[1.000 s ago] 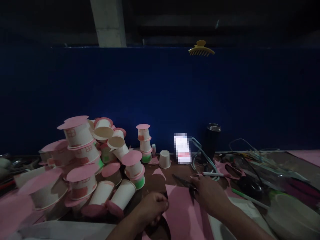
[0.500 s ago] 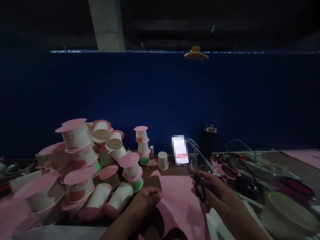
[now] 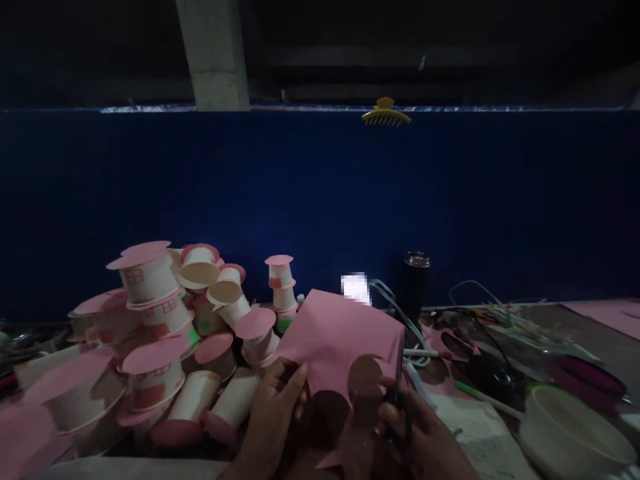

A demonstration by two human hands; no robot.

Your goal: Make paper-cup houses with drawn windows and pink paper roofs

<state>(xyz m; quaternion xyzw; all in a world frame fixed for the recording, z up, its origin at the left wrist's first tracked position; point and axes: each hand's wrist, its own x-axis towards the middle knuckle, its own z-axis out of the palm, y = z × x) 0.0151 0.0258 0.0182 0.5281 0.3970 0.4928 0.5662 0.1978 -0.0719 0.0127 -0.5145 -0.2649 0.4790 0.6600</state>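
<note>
A sheet of pink paper [image 3: 345, 327] is raised off the table in front of me, with round pieces cut out of its near edge. My left hand [image 3: 275, 407] grips the sheet at its lower left, thumb on top. In my right hand [image 3: 415, 423] is a pair of dark-handled scissors [image 3: 401, 357], its blades pointing up beside the sheet's right edge. Whether the blades are apart is too dark to tell. Left of my left hand, several paper cups [image 3: 193, 407] with pink paper discs lie and stand in a heap.
Behind the sheet a lit phone [image 3: 356, 288] is partly covered. A dark flask [image 3: 416, 283] stands against the blue wall [image 3: 320, 187], with pale cables [image 3: 387, 293] beside it. On the right are a whitish tub [image 3: 570, 427], a green stick [image 3: 480, 393] and clutter. A yellow claw clip [image 3: 385, 113] hangs above.
The pink sheet, flat on the table before, is now lifted and tilted, covering the lone cup and part of the phone. My left hand has taken hold of it; the scissors have moved lower.
</note>
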